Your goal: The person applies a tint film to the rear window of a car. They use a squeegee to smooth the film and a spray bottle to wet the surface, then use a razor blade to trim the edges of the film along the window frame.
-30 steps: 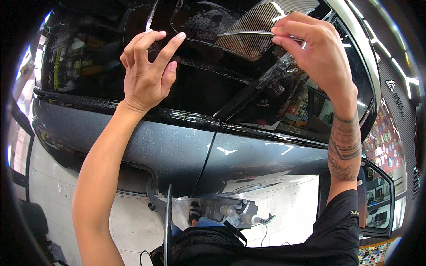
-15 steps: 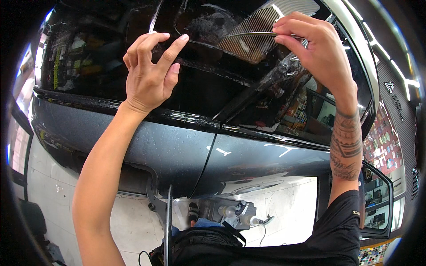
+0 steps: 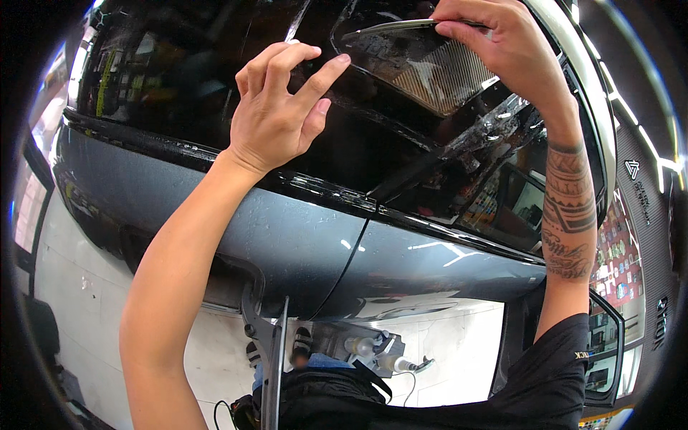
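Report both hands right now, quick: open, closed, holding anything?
Left hand: open, fingers loosely spread; can't tell whether it touches the pale strip.
Right hand: closed, pinching a slim metal tool between thumb and fingers.

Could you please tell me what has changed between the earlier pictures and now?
The left hand has moved rightward over the car's dark glass. The right hand has moved farther up, bringing the tip of its thin tool closer to the left index fingertip. The view has shifted slightly, and a second foot shows. The right hand still holds the tool.
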`<state>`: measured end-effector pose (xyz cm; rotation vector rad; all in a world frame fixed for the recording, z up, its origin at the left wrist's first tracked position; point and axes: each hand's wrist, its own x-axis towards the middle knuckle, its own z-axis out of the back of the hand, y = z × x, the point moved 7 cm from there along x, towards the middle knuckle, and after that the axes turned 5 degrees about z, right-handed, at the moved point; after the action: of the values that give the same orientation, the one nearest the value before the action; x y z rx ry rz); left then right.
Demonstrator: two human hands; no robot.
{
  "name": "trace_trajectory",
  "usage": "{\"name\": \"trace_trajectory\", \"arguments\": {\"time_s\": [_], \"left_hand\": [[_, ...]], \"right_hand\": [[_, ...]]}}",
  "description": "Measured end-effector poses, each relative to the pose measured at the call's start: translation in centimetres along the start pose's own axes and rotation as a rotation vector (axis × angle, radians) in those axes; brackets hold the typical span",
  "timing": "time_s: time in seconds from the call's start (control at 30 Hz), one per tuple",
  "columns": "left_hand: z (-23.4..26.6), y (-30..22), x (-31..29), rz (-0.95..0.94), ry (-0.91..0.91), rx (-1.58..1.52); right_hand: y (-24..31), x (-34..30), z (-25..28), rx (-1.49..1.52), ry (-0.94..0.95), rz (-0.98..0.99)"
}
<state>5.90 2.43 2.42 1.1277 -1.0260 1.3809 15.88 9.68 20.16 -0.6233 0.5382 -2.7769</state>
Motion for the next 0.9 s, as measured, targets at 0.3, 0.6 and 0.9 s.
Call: {"name": "trace_trajectory", "arguments": {"time_s": [0.3,0.6,0.9], "left_hand": [[0.0,0.2,-0.1,-0.016,-0.024,0.008],[0.0,0.2,-0.1,-0.016,-0.023,0.016],[-0.3,0.4,-0.2,-0.01,-0.021,0.035]], "right_hand": [[0.1,0.1,0.1,0.012,0.034,-0.026],[-0.2,-0.1,-0.2,0.019,0.035,0.005],[-0.1,0.1,-0.2,0.003,0.053,0.01]]}}
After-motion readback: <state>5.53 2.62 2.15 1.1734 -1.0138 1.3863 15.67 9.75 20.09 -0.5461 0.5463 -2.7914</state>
